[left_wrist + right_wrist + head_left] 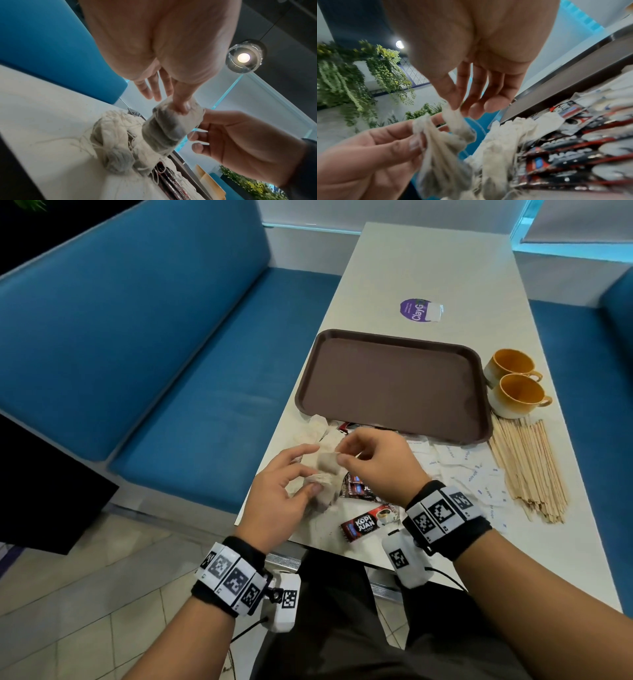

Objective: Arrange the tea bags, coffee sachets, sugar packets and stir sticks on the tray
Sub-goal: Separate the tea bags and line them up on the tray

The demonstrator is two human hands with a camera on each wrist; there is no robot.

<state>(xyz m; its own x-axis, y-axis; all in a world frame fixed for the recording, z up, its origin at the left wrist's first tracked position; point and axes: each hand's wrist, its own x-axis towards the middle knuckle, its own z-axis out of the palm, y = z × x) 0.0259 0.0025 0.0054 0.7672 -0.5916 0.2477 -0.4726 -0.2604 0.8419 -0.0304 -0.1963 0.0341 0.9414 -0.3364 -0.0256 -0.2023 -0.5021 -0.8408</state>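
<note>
Tea bags (325, 470) sit bunched between both hands above the near left part of the counter (428, 268), their strings tangled with more bags lying in a heap (113, 146) underneath. Left hand (277, 501) grasps the lower part of the bunch, thumb pressed onto the paper and fingers curled behind it. Right hand (373, 463) pinches the top edge of one bag between thumb and forefinger, its other fingers loosely bent; the right wrist view shows that pinch on the crumpled white paper (453, 116).

Coffee sachets (370, 523), red and black, lie just under and beside the hands, some partly covered by the tea bags. Sugar packets (479, 477), white with blue print, are scattered to the right of them, reaching the stir sticks (527, 467), which lie in a loose bundle along the right side of the counter. Brown tray (394, 385) sits just beyond the heap, its near rim touching some sachets and packets. Two yellow-lined cups (517, 385) stand at the tray's right edge, and a purple round sticker (416, 309) lies farther back. Blue bench seating (137, 337) flanks the counter.
</note>
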